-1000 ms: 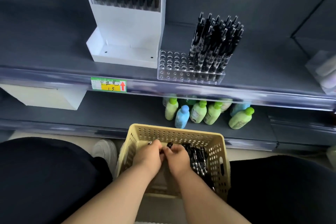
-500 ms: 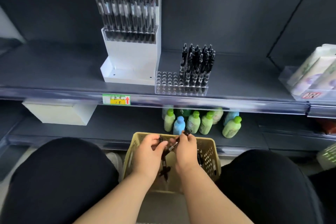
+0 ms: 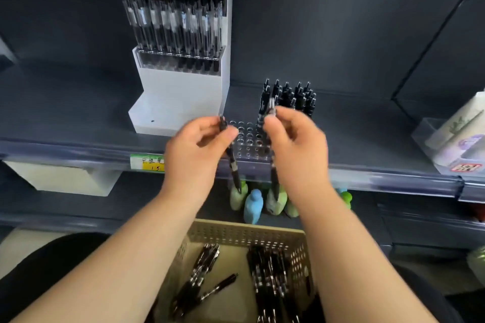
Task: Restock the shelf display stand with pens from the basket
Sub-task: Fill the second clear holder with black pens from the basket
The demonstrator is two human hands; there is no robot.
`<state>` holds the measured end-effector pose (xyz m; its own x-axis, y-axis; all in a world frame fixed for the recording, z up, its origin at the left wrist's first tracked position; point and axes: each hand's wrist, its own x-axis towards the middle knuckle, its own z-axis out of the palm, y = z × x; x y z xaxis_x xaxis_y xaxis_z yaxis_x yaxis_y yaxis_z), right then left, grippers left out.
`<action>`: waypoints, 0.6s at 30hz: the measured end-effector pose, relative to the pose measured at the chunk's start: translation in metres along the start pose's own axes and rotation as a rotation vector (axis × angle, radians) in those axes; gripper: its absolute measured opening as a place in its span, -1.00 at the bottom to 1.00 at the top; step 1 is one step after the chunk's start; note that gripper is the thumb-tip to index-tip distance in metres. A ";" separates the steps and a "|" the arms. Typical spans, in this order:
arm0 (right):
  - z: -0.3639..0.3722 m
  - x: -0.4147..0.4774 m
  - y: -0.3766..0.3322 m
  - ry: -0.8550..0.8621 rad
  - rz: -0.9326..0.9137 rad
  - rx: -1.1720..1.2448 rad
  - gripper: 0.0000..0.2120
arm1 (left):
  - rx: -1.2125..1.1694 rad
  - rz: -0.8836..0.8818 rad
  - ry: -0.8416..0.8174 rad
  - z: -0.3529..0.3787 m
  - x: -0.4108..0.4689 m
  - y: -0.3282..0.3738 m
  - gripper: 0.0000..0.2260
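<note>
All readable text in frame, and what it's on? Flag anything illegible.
"15": handwritten on the shelf-edge price tag.
"中性": handwritten above it, same tag; the rest hidden behind the left hand.
Red label on the clear tray at right: blurred, unreadable.
Pens: markings too small.

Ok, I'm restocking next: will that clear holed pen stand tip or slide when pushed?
The clear pen stand is low and wide, so tipping seems unlikely. It looks light plastic on a smooth shelf, so it may slide.

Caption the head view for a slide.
Left hand holds one black pen, right hand a second black pen, before the half-filled clear pen stand; beige basket below.
</note>
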<state>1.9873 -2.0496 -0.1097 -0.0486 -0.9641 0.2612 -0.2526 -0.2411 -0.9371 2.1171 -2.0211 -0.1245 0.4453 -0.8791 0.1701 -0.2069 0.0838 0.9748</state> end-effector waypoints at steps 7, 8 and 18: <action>-0.026 0.067 -0.048 0.183 -0.283 0.027 -0.84 | -0.198 0.140 -0.019 0.019 0.053 0.030 -0.81; -0.027 0.069 -0.045 0.196 -0.290 0.018 -0.83 | -0.189 0.149 -0.023 0.019 0.055 0.027 -0.81; -0.012 0.093 -0.023 0.142 -0.333 -0.118 -0.81 | -0.234 0.092 -0.093 0.018 0.077 0.004 -0.78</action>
<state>1.9769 -2.1320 -0.0612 -0.0761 -0.8080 0.5842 -0.3867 -0.5161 -0.7643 2.1348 -2.0972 -0.1098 0.3501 -0.9012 0.2557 -0.0311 0.2616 0.9647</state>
